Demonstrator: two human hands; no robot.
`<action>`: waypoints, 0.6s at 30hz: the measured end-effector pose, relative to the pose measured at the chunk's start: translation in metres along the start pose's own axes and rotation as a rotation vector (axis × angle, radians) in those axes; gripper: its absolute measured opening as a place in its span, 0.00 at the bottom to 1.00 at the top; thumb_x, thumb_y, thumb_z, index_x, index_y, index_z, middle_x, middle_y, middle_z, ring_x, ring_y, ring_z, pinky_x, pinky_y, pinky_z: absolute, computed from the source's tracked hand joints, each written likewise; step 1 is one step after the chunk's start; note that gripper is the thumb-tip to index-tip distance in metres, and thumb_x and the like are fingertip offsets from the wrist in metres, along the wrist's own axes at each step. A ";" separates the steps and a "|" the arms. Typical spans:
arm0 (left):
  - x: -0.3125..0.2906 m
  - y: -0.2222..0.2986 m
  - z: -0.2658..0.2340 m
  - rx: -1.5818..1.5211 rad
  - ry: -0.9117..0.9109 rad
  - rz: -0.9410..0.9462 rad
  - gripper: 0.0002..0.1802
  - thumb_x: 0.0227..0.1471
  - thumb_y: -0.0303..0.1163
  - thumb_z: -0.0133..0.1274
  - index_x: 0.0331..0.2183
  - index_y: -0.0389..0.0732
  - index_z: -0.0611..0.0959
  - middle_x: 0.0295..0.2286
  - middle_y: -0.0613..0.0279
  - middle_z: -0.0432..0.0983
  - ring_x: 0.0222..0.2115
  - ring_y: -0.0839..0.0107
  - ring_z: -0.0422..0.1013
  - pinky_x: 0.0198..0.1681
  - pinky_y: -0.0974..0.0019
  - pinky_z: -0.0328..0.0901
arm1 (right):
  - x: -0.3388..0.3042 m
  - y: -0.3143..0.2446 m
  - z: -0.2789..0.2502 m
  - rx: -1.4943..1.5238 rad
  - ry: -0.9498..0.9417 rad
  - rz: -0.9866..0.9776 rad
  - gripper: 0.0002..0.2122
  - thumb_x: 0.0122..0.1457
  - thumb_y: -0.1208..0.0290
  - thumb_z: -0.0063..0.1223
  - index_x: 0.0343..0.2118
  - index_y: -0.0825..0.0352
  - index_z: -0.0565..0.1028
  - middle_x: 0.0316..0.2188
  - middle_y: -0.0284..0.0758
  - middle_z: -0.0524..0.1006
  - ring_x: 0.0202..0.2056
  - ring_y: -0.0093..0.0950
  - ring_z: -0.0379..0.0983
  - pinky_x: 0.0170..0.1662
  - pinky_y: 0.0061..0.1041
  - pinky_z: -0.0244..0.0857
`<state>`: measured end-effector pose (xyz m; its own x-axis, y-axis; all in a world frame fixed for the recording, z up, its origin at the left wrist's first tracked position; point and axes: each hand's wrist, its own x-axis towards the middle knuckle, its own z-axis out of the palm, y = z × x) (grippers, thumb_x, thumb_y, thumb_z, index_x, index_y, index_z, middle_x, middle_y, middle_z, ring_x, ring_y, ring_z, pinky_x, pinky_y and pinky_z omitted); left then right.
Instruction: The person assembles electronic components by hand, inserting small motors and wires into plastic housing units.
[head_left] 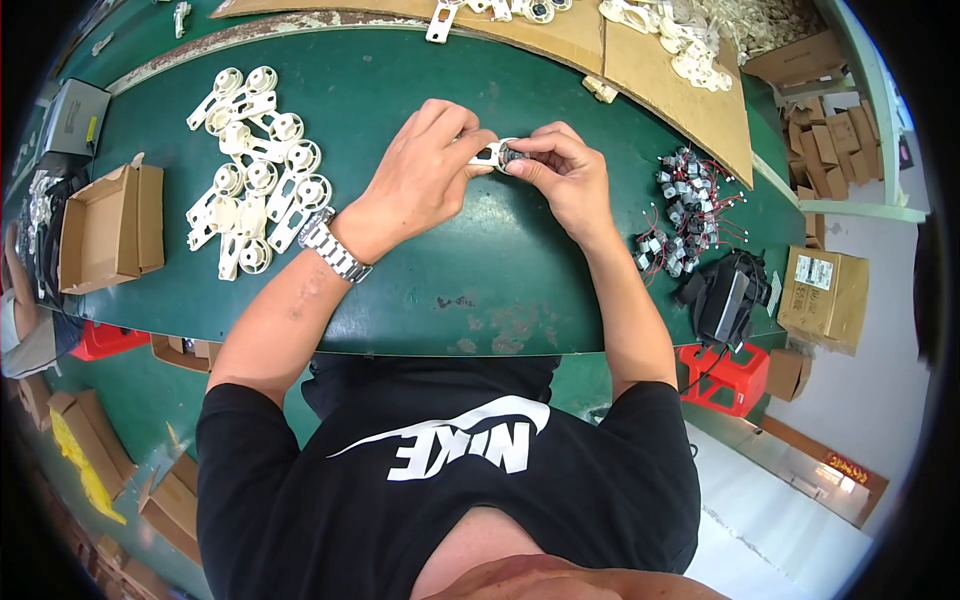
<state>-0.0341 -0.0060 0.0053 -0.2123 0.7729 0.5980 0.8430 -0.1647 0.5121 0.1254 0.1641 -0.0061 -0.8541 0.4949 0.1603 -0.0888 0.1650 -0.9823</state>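
Note:
Above the middle of the green table, my left hand (418,170) grips a white plastic part (486,157), a flat slotted arm with a round ring at its end. The fingers of my right hand (573,182) pinch at that ring, on a small dark round piece (512,157) that sits in or against it; how deep it sits I cannot tell. To the left lies a spread pile of similar white ringed parts (240,138). On the right is a heap of small motor-like pieces with red wires (690,205).
An open cardboard box (105,235) stands at the table's left. Cardboard sheets (665,115) with more white parts cover the far side. A black bag-like object (728,300) lies at the right edge, near a red stool (725,378) and a carton (822,295).

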 end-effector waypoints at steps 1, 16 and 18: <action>0.000 0.000 0.000 0.005 0.008 0.001 0.19 0.47 0.20 0.65 0.43 0.36 0.85 0.39 0.55 0.73 0.44 0.53 0.71 0.46 0.54 0.69 | 0.000 0.002 0.000 -0.002 0.000 -0.016 0.13 0.57 0.84 0.70 0.45 0.71 0.84 0.41 0.30 0.77 0.38 0.18 0.76 0.40 0.18 0.72; 0.002 0.000 0.001 0.064 0.059 0.123 0.23 0.44 0.18 0.62 0.46 0.38 0.86 0.38 0.55 0.74 0.43 0.53 0.72 0.46 0.53 0.70 | -0.003 -0.028 -0.004 0.166 -0.196 0.364 0.17 0.70 0.71 0.61 0.58 0.70 0.77 0.36 0.36 0.83 0.29 0.20 0.76 0.29 0.20 0.71; 0.001 0.000 0.001 0.068 0.051 0.132 0.23 0.44 0.19 0.62 0.46 0.38 0.86 0.38 0.56 0.74 0.43 0.53 0.72 0.46 0.53 0.70 | -0.004 -0.023 -0.003 0.177 -0.174 0.333 0.16 0.70 0.72 0.60 0.57 0.71 0.78 0.35 0.37 0.84 0.29 0.20 0.77 0.29 0.20 0.71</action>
<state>-0.0340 -0.0043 0.0056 -0.1206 0.7147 0.6890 0.8966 -0.2195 0.3846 0.1323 0.1609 0.0166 -0.9233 0.3427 -0.1732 0.1335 -0.1365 -0.9816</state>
